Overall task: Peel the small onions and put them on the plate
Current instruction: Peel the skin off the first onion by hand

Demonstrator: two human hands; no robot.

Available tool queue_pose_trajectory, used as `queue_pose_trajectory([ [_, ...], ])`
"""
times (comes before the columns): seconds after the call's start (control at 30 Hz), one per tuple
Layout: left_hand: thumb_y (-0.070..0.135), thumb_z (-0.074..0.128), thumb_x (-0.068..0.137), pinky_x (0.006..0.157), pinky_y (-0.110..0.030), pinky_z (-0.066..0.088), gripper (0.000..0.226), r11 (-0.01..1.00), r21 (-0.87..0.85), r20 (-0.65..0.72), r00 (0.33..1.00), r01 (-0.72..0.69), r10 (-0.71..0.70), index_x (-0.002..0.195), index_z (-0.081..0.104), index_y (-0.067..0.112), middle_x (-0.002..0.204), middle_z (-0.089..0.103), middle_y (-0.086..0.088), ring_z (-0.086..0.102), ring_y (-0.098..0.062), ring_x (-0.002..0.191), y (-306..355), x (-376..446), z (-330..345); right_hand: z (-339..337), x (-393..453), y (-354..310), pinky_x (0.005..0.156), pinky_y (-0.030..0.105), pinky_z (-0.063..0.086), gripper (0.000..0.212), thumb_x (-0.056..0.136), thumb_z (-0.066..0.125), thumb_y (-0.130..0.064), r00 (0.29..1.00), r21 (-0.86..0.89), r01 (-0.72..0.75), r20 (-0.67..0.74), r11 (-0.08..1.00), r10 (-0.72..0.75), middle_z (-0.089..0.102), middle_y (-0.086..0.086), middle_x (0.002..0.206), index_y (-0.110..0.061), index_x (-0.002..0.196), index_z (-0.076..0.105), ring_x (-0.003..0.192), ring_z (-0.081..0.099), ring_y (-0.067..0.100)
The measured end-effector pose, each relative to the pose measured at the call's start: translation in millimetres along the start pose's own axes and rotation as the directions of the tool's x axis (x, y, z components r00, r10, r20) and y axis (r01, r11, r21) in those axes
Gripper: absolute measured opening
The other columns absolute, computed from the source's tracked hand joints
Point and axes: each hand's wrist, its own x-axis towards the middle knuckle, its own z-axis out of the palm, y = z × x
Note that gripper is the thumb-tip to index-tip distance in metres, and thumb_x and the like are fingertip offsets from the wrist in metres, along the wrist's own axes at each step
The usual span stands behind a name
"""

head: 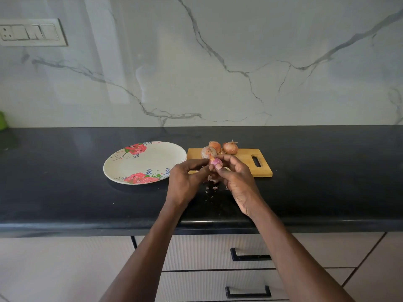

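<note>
A small, partly peeled pink onion [216, 162] sits between both hands above the counter. My right hand [236, 177] grips it with thumb and fingers. My left hand [185, 182] pinches a strip of its orange skin at the top. Three unpeeled onions rest on the wooden cutting board [246, 165]: one pale [208, 151], one behind it [215, 145], one to the right [230, 147]. The white plate with red roses [152, 158] lies left of the board and holds no onions.
Bits of onion skin [214, 188] lie on the black counter [76, 188] under my hands. A switch panel [32, 32] hangs on the marble wall. A green object [2, 120] shows at the far left edge. Drawers with black handles [250, 256] are below the counter.
</note>
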Motion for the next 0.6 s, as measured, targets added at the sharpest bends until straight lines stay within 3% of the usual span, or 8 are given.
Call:
queue_pose_trajectory([
  [0.23, 0.0, 0.067, 0.091, 0.066, -0.022, 0.057, 0.016, 0.943, -0.32, 0.05, 0.995, 0.093, -0.081, 0.101, 0.073, -0.011, 0.083, 0.077, -0.009, 0.074, -0.019, 0.075, 6.8, 0.7, -1.4, -1.2, 0.4, 0.1, 0.097, 0.045, 0.056, 0.024, 0.096, 0.065, -0.007, 1.0, 0.022, 0.009, 0.014, 1.0, -0.009, 0.074, 0.006, 0.114, -0.011, 0.119, 0.07, 0.103, 0.073, 0.025],
  [0.47, -0.006, 0.063, 0.093, 0.064, -0.02, 0.057, 0.012, 0.938, -0.335, 0.032, 0.996, 0.086, -0.08, 0.099, 0.074, -0.006, 0.08, 0.077, -0.004, 0.075, -0.018, 0.071, 7.6, -0.4, -1.6, -1.2, 0.3, -0.2, 0.098, 0.049, 0.055, 0.027, 0.094, 0.067, -0.011, 1.0, 0.031, -0.001, 0.016, 1.0, 0.0, 0.075, 0.009, 0.114, -0.009, 0.122, 0.069, 0.103, 0.073, 0.027],
  [0.6, 0.002, 0.07, 0.09, 0.073, -0.027, 0.06, 0.018, 0.942, -0.326, 0.057, 0.997, 0.076, -0.06, 0.105, 0.074, -0.008, 0.09, 0.078, -0.011, 0.076, -0.028, 0.084, 4.5, 0.9, -1.4, -1.7, -0.3, -1.2, 0.096, 0.046, 0.056, 0.026, 0.094, 0.069, -0.014, 1.0, 0.019, 0.013, 0.003, 1.0, -0.013, 0.075, 0.006, 0.113, -0.011, 0.12, 0.07, 0.104, 0.073, 0.023],
])
